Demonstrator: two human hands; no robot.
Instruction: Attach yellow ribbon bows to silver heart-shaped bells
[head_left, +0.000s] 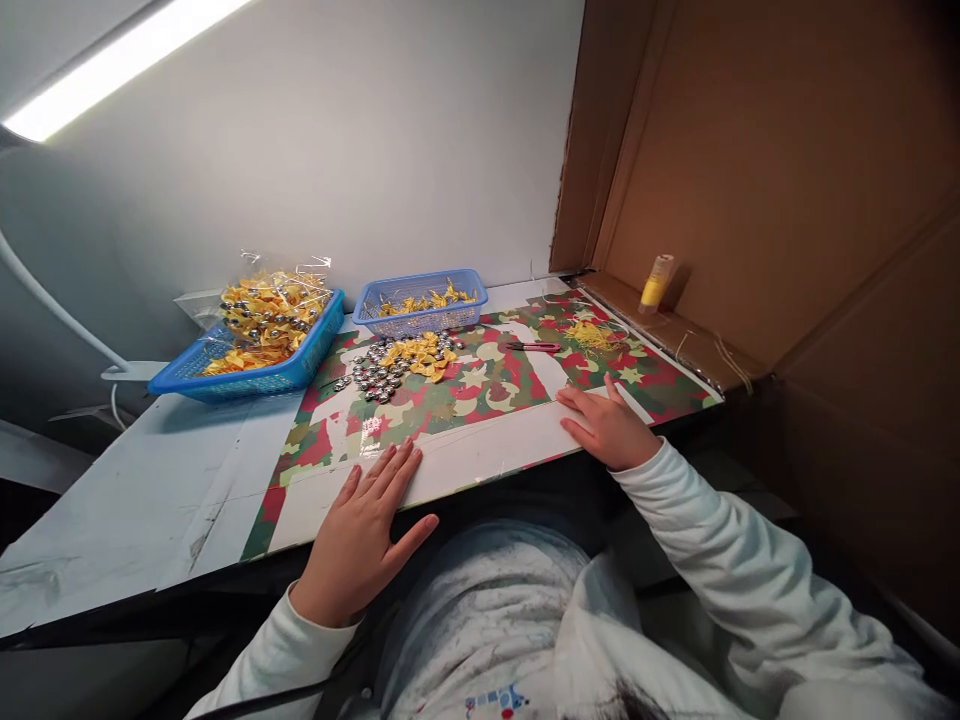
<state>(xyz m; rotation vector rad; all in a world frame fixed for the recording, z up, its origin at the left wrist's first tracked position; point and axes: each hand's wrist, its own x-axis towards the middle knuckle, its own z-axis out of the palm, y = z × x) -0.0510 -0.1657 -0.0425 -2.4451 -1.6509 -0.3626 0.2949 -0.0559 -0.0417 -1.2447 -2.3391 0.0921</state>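
My left hand [367, 525] lies flat and open on the near edge of a camouflage-patterned mat [480, 385] with stars, fingers spread, holding nothing. My right hand [606, 425] rests palm down on the mat's white front strip, also holding nothing. Beyond the hands lie a pile of small silver bells [379, 375] and a heap of yellow ribbon pieces [424, 355]. Small red-handled snips [534, 347] lie further right, next to a tangle of yellow thread [596, 335].
A large blue basket [289, 372] with bagged yellow-and-silver pieces stands at the back left; a smaller blue basket [420, 318] with yellow pieces is beside it. A yellow thread spool [657, 283] stands on a cardboard box flap [765, 200] at right. A lamp glows top left.
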